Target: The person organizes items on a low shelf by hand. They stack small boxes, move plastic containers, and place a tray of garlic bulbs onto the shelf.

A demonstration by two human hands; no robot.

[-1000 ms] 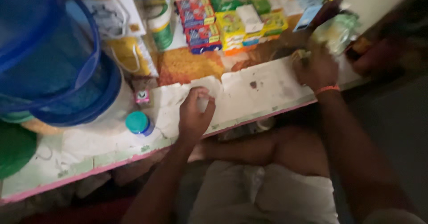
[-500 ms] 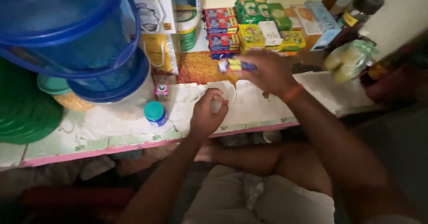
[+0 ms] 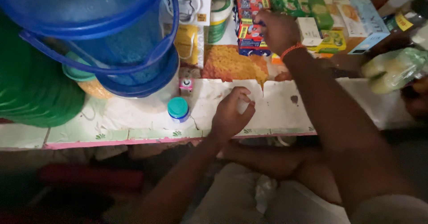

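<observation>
Right hand [image 3: 277,30] has moved from beside the teal-capped small jar [image 3: 179,109] to the stacked red-and-blue small cartons [image 3: 250,31] behind it, fingers closing there; left hand [image 3: 232,115], beside the jar, stays curled around a small pale object.

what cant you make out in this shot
Head view only:
- What the left hand grips: curled fingers hide it.
- What the right hand touches among the small red and blue boxes: the hand covers it.
- The blue bucket: top cut off by the frame edge.
- Bottles at upper right: blurred, cut off.
</observation>
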